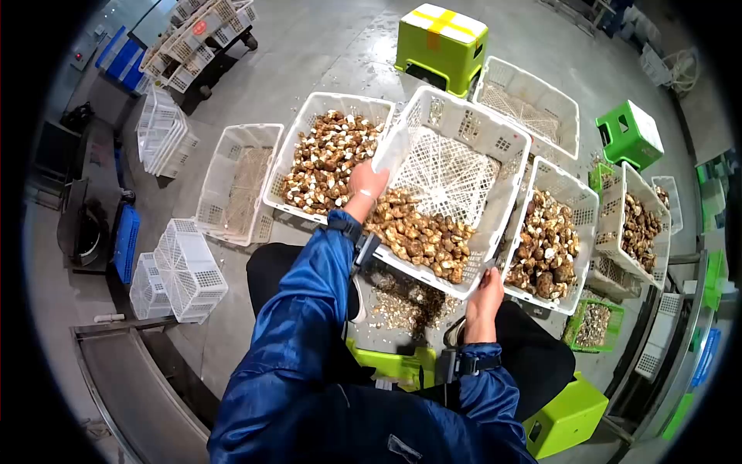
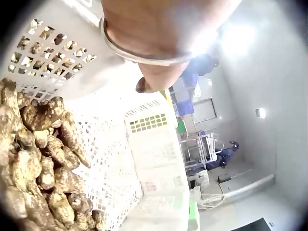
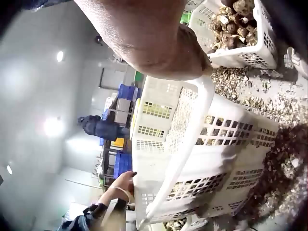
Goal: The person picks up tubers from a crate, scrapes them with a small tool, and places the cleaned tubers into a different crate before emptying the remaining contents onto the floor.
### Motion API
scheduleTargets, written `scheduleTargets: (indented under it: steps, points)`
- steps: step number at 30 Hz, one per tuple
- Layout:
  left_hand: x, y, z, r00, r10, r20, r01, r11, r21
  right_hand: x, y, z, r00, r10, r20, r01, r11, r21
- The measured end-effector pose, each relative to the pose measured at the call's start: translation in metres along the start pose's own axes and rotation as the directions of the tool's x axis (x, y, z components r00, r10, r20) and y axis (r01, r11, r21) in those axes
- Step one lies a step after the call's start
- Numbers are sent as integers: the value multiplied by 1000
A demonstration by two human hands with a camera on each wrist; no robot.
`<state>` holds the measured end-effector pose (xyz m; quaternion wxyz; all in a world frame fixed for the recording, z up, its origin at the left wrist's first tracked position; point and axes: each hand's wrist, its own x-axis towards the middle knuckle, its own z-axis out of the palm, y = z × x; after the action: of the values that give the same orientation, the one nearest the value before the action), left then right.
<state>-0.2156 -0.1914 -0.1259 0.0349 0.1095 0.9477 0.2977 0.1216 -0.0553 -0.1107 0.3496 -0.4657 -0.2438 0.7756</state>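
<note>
A white plastic basket point(image 1: 506, 182) is held in front of the body, its near part filled with brown, knobbly pieces point(image 1: 425, 236) and its perforated floor bare at the far part. The left hand point(image 1: 369, 182) grips the basket's left rim; in the left wrist view that hand point(image 2: 161, 36) covers part of the rim, with the pieces point(image 2: 53, 159) heaped below. At the near right corner the right hand point(image 1: 485, 300) holds the rim, and in the right wrist view its fingers point(image 3: 190, 55) lie over the edge. The basket looks raised and tilted in that view.
White baskets of similar pieces stand left point(image 1: 328, 158) and right point(image 1: 545, 243). Two baskets point(image 1: 241, 185) point(image 1: 529, 108) hold no pieces. A green stool point(image 1: 440, 48) is beyond, scraps point(image 1: 410, 305) lie on the floor below, and a loaded cart point(image 1: 197, 39) stands far left.
</note>
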Motion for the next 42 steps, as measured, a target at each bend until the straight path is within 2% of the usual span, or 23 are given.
scheduleTargets:
  steps: [1,3,4,5,7,8,9,10,11,13,16,19,23,26,29,31,33,35,37,38,39,41,42]
  points:
    - [9,2,0,995,-30,99,25,998,52,0,4,-4,1000,5,-15,-5,1000,-2]
    - [4,11,4,999,-34,19,32,993,116,7,7,-6,1000,-20,-5,20,1000,-3]
    - [-16,25,0,986,79,-148,-51,981,189,-7,-8,15,999,5,-47,-6,1000,-3]
    - [-28,36,-2,949,239,-204,-177,943,283,-2,-9,14,999,-8,-44,7,1000,-21]
    - [-44,45,6,872,478,-104,-435,855,283,0,-15,18,999,-27,-38,24,998,-61]
    - [-49,44,12,865,499,56,-500,843,199,-8,-24,20,996,-53,-68,42,988,-151]
    - [-53,38,25,829,517,211,-545,832,104,-1,-19,13,982,-183,-54,169,965,-200]
    - [-57,39,39,844,400,357,-479,862,165,0,-21,10,970,-242,-23,230,946,-226]
    - [-59,34,47,799,432,417,-536,827,170,2,-22,9,953,-303,11,296,922,-249]
    - [-53,23,74,770,317,553,-487,852,191,-5,-33,20,956,-293,-15,284,936,-210]
    - [-46,31,84,741,319,591,-555,786,273,-12,-42,23,971,-239,-17,233,960,-157]
    - [-45,55,81,754,267,601,-503,823,266,-13,-41,16,974,-216,62,223,962,-158]
    - [-55,63,108,774,245,583,-499,802,327,-11,-37,16,973,-194,123,217,952,-217]
    - [-66,82,104,745,254,617,-559,741,371,-16,-36,18,967,-153,205,210,931,-299]
    - [-63,81,129,766,227,602,-562,692,454,-15,-29,16,957,-126,262,222,899,-377]
    - [-64,83,130,763,265,589,-587,665,462,-20,-32,19,933,-140,331,282,857,-431]
    - [-65,82,122,757,294,583,-585,702,406,-32,-39,28,938,-161,307,294,839,-459]
    - [-65,89,101,785,202,586,-462,821,336,-33,-41,25,930,-174,323,315,832,-457]
    - [-64,82,93,804,189,564,-235,972,9,-42,-48,29,929,-190,317,325,830,-453]
    - [-63,75,88,775,199,599,-110,977,-181,-41,-49,23,929,-181,323,324,820,-472]
    - [-83,98,46,648,95,755,392,809,-438,-45,-51,23,925,-191,328,334,819,-467]
    - [-111,111,-5,571,195,797,658,472,-587,-55,-57,27,915,-206,347,356,816,-455]
    - [-123,110,-19,569,235,788,658,445,-607,-53,-56,22,898,-203,392,380,806,-454]
